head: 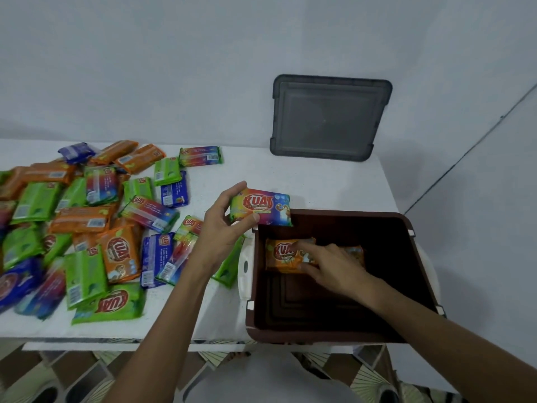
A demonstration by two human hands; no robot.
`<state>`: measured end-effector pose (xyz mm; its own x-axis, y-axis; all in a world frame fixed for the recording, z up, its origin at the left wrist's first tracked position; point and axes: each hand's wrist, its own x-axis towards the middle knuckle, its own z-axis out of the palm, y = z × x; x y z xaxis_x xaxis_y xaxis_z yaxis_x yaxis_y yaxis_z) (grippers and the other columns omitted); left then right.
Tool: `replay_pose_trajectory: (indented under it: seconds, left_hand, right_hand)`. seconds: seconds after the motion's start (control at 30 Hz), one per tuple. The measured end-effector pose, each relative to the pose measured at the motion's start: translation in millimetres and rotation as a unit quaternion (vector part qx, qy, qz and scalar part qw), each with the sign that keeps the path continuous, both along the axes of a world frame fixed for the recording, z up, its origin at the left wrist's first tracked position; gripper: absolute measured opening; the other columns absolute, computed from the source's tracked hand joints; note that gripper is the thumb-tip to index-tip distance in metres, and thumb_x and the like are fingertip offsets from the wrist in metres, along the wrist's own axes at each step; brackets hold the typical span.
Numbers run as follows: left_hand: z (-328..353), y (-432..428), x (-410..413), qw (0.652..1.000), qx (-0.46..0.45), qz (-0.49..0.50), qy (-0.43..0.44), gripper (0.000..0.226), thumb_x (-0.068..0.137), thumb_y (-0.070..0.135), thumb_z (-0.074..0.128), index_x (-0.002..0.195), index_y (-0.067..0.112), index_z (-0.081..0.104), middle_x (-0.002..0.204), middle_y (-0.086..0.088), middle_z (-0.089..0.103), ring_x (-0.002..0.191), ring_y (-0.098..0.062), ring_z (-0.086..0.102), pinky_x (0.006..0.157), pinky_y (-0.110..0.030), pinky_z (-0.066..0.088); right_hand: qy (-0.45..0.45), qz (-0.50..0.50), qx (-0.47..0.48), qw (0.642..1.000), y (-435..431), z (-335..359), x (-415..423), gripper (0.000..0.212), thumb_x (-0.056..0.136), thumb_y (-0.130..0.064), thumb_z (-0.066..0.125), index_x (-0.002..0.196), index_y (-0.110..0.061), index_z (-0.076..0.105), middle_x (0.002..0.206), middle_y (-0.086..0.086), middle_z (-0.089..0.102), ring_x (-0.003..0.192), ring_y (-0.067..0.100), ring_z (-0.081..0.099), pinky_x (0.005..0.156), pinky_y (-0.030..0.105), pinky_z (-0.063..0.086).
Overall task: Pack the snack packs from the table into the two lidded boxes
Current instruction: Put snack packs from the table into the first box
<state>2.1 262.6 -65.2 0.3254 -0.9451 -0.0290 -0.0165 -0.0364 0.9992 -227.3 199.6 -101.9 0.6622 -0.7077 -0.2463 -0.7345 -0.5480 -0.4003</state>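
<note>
Rainbow-striped foil snack pack (261, 207) is pinched in the left hand (223, 225), over the far left corner of the open brown plastic box (343, 324) at the white desk's (319, 181) near right corner. Inside, the right hand (334, 266) rests flat and uncurled on an orange snack pack (283, 254). A heap of green, orange and blue packs (87, 228) covers the desk's left side.

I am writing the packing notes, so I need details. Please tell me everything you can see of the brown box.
The brown box looks plastic, rectangular, with white side clips and a stepped floor. It stands upright, lidless, at the near right corner of the white table. An orange pack lies inside, far left, touched by the right hand. The left hand holds a rainbow pack over its far left corner.
</note>
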Motion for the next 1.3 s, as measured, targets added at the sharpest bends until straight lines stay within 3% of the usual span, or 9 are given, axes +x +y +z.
replay_pose_trajectory:
  seconds: [0.23, 0.33, 0.4, 0.5, 0.63, 0.8, 0.87, 1.0, 1.3]
  left_hand:
    - [3, 1, -1, 1.0, -0.006, -0.005, -0.006, 0.061, 0.083, 0.014, 0.072, 0.138, 0.027, 0.05, 0.124, 0.004, 0.059, 0.109, -0.011, 0.063, 0.093, -0.038, 0.055]
    - [5, 2, -2, 1.0, -0.011, -0.004, -0.002, 0.061, 0.083, 0.013, 0.071, 0.138, 0.028, 0.05, 0.125, 0.005, 0.059, 0.108, -0.01, 0.063, 0.092, -0.037, 0.056]
    - [8, 3, -3, 1.0, -0.015, -0.006, 0.004, 0.061, 0.083, 0.012, 0.071, 0.138, 0.027, 0.05, 0.124, 0.007, 0.059, 0.107, -0.008, 0.063, 0.091, -0.034, 0.056]
    - [14, 5, -9, 0.999, -0.025, -0.023, 0.027, 0.063, 0.08, 0.017, 0.07, 0.138, 0.026, 0.049, 0.121, 0.011, 0.06, 0.106, -0.006, 0.063, 0.086, -0.03, 0.057]
    - [19, 5, -22, 0.996, -0.039, -0.058, 0.052, 0.061, 0.082, 0.013, 0.069, 0.138, 0.025, 0.05, 0.125, 0.009, 0.059, 0.111, -0.008, 0.062, 0.081, -0.026, 0.056]
    - [17, 3, -26, 0.987, -0.038, -0.098, -0.119, 0.057, 0.085, 0.031, 0.069, 0.138, 0.034, 0.048, 0.131, 0.009, 0.054, 0.115, -0.001, 0.055, 0.083, -0.018, 0.053]
    - [13, 1, -22, 0.968, -0.053, -0.09, -0.23, 0.054, 0.087, 0.043, 0.066, 0.137, 0.033, 0.049, 0.138, 0.012, 0.051, 0.123, 0.004, 0.048, 0.092, -0.019, 0.05]
    - [-1, 3, -11, 0.935, -0.044, -0.062, -0.347, 0.048, 0.09, 0.049, 0.055, 0.135, 0.031, 0.054, 0.141, 0.01, 0.05, 0.13, -0.005, 0.044, 0.103, -0.037, 0.044]
    - [-31, 11, -11, 0.926, -0.04, -0.061, -0.37, 0.051, 0.096, 0.037, 0.052, 0.143, 0.019, 0.045, 0.143, 0.003, 0.048, 0.13, -0.007, 0.044, 0.105, -0.025, 0.039]
  right_hand:
    - [0.053, 0.03, 0.015, 0.998, -8, 13, -9, 0.05, 0.096, -0.046, 0.05, 0.143, -0.043, 0.034, 0.122, -0.001, 0.065, 0.097, 0.018, 0.067, 0.081, 0.036, 0.056]
    - [-0.009, -0.028, 0.037, 0.999, -15, 29, -16, 0.041, 0.096, -0.042, 0.051, 0.137, -0.038, 0.045, 0.105, -0.007, 0.065, 0.092, 0.013, 0.066, 0.073, 0.028, 0.055]
    - [-0.12, -0.099, 0.033, 0.987, -15, 42, -15, 0.034, 0.097, -0.036, 0.053, 0.13, -0.034, 0.053, 0.087, -0.011, 0.063, 0.08, 0.008, 0.065, 0.069, 0.023, 0.051]
    - [-0.325, -0.188, 0.149, 0.915, -9, 62, -3, 0.031, 0.097, -0.026, 0.054, 0.128, -0.031, 0.054, 0.088, 0.005, 0.069, 0.073, 0.019, 0.071, 0.075, 0.036, 0.06]
    - [-0.427, -0.214, 0.311, 0.822, 1, 73, 13, 0.038, 0.095, -0.024, 0.057, 0.131, -0.033, 0.054, 0.116, 0.012, 0.063, 0.093, 0.028, 0.072, 0.081, 0.045, 0.059]
    - [-0.489, -0.237, 0.362, 0.758, 2, 71, 1, 0.034, 0.091, -0.012, 0.061, 0.123, -0.024, 0.063, 0.125, 0.011, 0.06, 0.114, 0.023, 0.064, 0.08, 0.041, 0.059]
    - [-0.484, -0.23, 0.35, 0.768, 0, 72, -16, 0.033, 0.089, -0.013, 0.061, 0.122, -0.02, 0.063, 0.122, 0.01, 0.062, 0.115, 0.022, 0.063, 0.079, 0.04, 0.059]
    - [-0.407, -0.228, 0.271, 0.842, -6, 75, -57, 0.033, 0.09, -0.019, 0.062, 0.122, -0.022, 0.062, 0.117, 0.008, 0.067, 0.11, 0.021, 0.066, 0.076, 0.038, 0.06]
    - [-0.195, -0.261, 0.151, 0.933, -8, 35, -82, 0.036, 0.095, -0.011, 0.058, 0.127, -0.028, 0.056, 0.128, 0.001, 0.05, 0.116, 0.018, 0.055, 0.078, 0.027, 0.059]
